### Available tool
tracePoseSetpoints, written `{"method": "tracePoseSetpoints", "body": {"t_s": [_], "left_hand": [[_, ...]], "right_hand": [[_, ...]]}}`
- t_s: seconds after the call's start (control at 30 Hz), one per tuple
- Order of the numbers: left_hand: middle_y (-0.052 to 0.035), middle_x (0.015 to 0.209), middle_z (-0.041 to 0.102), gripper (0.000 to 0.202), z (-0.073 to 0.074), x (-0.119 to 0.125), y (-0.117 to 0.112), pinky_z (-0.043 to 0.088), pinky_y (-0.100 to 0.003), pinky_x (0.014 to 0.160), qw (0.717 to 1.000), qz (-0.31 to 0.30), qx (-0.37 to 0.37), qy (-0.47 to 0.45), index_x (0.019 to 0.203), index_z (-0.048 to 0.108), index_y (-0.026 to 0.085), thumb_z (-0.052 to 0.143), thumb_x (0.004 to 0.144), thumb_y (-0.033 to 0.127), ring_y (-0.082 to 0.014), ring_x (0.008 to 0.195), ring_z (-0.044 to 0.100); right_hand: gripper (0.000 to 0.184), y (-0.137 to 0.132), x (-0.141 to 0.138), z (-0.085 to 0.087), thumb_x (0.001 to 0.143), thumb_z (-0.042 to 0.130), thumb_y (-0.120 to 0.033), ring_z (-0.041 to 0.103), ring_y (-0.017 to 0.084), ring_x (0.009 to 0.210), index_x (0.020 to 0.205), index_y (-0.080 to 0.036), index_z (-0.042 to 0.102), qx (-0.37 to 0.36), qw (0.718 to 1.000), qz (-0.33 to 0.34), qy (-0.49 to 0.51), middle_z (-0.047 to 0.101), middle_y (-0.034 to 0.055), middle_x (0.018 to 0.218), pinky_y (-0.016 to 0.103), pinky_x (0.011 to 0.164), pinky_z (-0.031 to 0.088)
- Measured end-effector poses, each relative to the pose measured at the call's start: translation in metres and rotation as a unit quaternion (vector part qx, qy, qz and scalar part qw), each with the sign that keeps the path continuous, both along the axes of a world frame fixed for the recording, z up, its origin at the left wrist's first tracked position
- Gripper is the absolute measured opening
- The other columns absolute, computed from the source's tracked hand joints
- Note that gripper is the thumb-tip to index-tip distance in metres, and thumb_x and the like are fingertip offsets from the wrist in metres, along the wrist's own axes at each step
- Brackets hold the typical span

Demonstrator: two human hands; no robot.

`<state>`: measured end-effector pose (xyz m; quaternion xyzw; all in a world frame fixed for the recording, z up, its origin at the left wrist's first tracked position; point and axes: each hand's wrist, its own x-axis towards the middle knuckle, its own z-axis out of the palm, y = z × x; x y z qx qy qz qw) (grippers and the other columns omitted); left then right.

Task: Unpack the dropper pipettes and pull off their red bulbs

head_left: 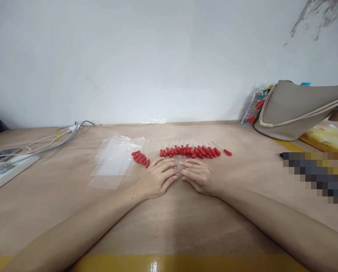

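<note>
Both of my hands lie low on the table, fingers stretched toward each other. Under and between their fingertips are several thin clear tubes [181,159], partly hidden by the fingers. My left hand [161,176] is open and touches the tubes from the left. From the right, my right hand [196,174] rests open against them too. Just beyond the fingers lies a wide row of clear droppers with red bulbs [190,151], bulbs toward me. A small group of red bulbs [140,158] is beside my left hand. One separate red-bulbed dropper [228,152] lies at the right end.
Clear plastic bags [114,158] are fanned out at left. A power strip [14,172] with cables [61,139] lies at the far left. A grey-beige bag [296,109] and a colourful package [255,107] stand at right, near a yellow packet [327,138]. A white wall closes the back.
</note>
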<state>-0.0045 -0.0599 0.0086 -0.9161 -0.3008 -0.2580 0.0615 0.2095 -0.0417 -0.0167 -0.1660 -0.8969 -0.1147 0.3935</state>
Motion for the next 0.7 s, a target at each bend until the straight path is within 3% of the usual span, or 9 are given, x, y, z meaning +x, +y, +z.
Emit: {"method": "tracePoseSetpoints", "body": {"t_s": [0.33, 0.7], "left_hand": [[-0.0047, 0.116, 0.058, 0.022, 0.006, -0.004, -0.004, 0.026, -0.040, 0.105, 0.999, -0.006, -0.038, 0.033, 0.087, 0.059, 0.018, 0.038, 0.091, 0.025, -0.0192, 0.121, 0.042], [-0.0067, 0.117, 0.058, 0.019, 0.007, -0.012, -0.008, 0.025, -0.042, 0.105, 0.998, -0.028, 0.012, 0.049, 0.084, 0.057, 0.017, 0.039, 0.090, 0.022, -0.0206, 0.122, 0.041]], "right_hand": [[0.018, 0.000, 0.000, -0.001, 0.083, 0.053, -0.014, 0.059, 0.020, 0.103, 0.098, -0.011, 0.061, 0.034, 0.999, 0.017, 0.009, 0.068, 0.0112, 0.099, 0.036, 0.092, 0.049], [0.021, -0.003, 0.005, 0.004, 0.082, 0.053, -0.012, 0.056, 0.018, 0.108, 0.102, -0.013, 0.059, 0.057, 0.997, 0.044, 0.006, 0.068, 0.0082, 0.097, 0.035, 0.096, 0.046]]}}
